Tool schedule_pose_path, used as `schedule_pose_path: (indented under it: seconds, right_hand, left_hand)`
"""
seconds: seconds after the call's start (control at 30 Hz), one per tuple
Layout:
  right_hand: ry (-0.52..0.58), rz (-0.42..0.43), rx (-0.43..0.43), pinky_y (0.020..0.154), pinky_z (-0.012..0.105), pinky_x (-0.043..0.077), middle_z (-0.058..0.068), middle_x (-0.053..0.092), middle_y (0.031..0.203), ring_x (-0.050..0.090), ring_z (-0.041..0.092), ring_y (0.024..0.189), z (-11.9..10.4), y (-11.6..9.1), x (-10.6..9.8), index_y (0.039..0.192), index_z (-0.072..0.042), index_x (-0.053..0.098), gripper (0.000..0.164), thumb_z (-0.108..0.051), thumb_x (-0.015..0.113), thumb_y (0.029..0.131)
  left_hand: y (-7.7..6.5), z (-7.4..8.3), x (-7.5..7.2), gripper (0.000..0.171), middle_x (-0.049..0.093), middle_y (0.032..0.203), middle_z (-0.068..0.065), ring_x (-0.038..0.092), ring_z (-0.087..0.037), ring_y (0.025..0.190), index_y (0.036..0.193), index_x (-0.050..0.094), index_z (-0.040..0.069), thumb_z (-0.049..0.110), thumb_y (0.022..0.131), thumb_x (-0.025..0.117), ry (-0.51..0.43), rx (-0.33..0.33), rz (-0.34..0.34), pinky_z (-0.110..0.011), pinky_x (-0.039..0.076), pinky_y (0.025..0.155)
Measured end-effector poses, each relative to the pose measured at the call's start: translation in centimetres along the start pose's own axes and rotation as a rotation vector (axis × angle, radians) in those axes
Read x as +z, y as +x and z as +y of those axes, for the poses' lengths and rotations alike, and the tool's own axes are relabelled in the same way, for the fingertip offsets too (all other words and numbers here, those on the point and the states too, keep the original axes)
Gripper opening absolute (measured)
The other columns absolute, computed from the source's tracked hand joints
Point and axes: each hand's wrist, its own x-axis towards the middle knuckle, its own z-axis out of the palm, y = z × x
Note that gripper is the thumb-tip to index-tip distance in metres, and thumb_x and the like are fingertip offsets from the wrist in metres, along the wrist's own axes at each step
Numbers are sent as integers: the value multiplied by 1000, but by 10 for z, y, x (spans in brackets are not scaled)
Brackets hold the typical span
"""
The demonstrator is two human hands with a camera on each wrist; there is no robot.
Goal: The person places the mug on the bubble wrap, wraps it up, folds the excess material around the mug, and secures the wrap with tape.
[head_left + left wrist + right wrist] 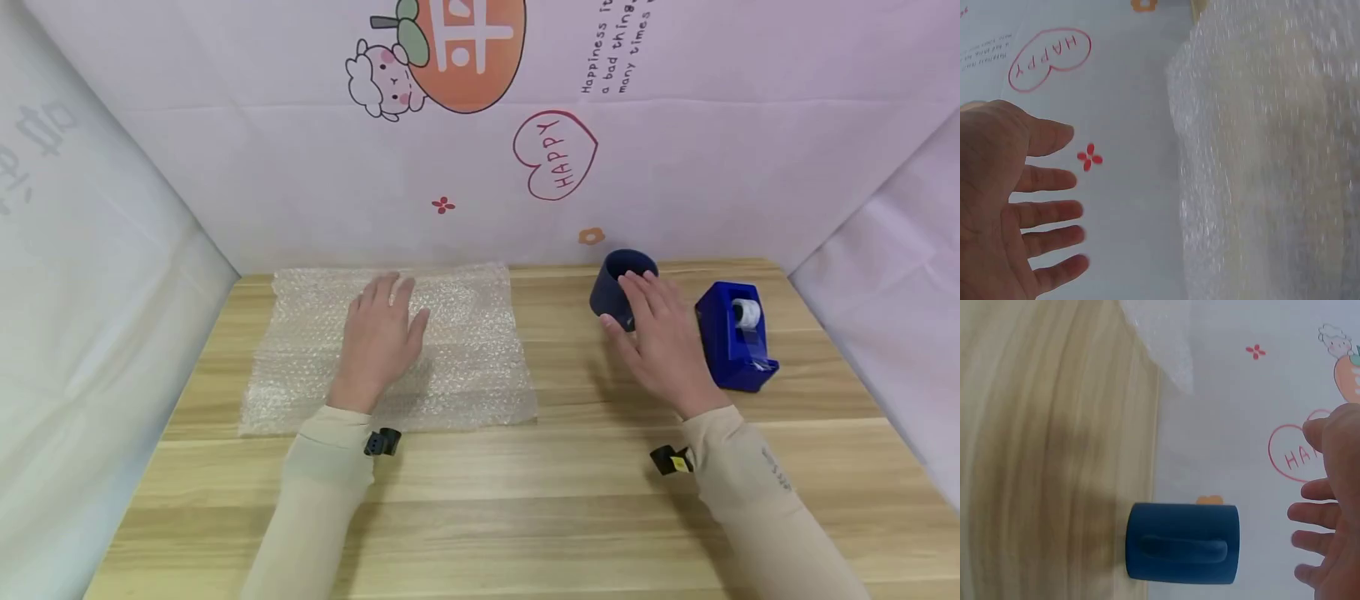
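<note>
Over a sheet of bubble wrap (465, 358) hovers my left hand (378, 337), its fingers loosely extended and nothing held. In the left wrist view the bubble wrap (1266, 150) lies to the side of the spread fingers (1054, 209). A dark blue mug (607, 287) stands upright near the back edge of the table. My right hand (667, 346) is raised in front of it, overlapping part of the mug in the head view. The right wrist view shows the mug (1182, 544) with its handle facing me, apart from the relaxed fingers (1313, 515).
A blue tape dispenser (727, 350) with a roll of clear tape sits right of the mug. Printed white cloth (300, 167) walls off the back and both sides of the wooden table (525, 517).
</note>
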Motion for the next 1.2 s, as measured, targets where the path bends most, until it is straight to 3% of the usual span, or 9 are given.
schedule_pose_path:
  seconds: [0.13, 0.3, 0.57, 0.83, 1.03, 1.2]
  right_hand:
    - [25, 67, -39, 111, 61, 33, 29, 53, 140, 46, 48, 132, -6, -2, 3, 141, 5, 52, 53, -31, 59, 102]
    - [33, 86, -65, 98, 62, 42, 27, 61, 126, 55, 47, 117, -12, -3, 8, 131, 6, 59, 44, -21, 66, 97]
    - [38, -53, -53, 88, 60, 47, 20, 70, 108, 63, 41, 99, -18, -6, 14, 125, 4, 63, 36, -21, 65, 100]
    - [55, -187, -30, 75, 50, 56, 13, 72, 101, 69, 30, 89, -25, -5, 19, 127, 0, 64, 36, -24, 65, 101]
    - [73, -233, -37, 73, 49, 57, 14, 72, 105, 69, 28, 90, -28, -7, 25, 125, -1, 65, 34, -22, 67, 99]
    - [70, -258, -49, 74, 48, 56, 14, 73, 105, 69, 27, 88, -32, -7, 28, 126, -1, 65, 35, -23, 67, 99]
  left_hand:
    - [-2, 16, 3, 48, 56, 139, -22, 53, -41, 127, 140, 56, 0, 31, 104, 57, -61, 41, -68, -55, 46, 103]
    - [-3, 39, 11, 46, 62, 133, -18, 59, -36, 120, 137, 60, 3, 34, 103, 58, -77, 106, -180, -50, 51, 100]
    - [-13, 72, 29, 41, 69, 121, -10, 65, -27, 109, 126, 68, 6, 37, 100, 66, -122, 230, -348, -41, 54, 95]
    - [-25, 91, 49, 46, 70, 104, -3, 66, -21, 92, 111, 75, 10, 51, 90, 74, -90, 344, -365, -36, 56, 80]
    - [-30, 101, 60, 42, 65, 92, 0, 63, -20, 83, 97, 73, 14, 51, 80, 83, -23, 336, -392, -36, 54, 71]
    - [-33, 106, 65, 36, 66, 95, -2, 62, -22, 88, 99, 74, 13, 42, 80, 85, 25, 303, -429, -40, 54, 74]
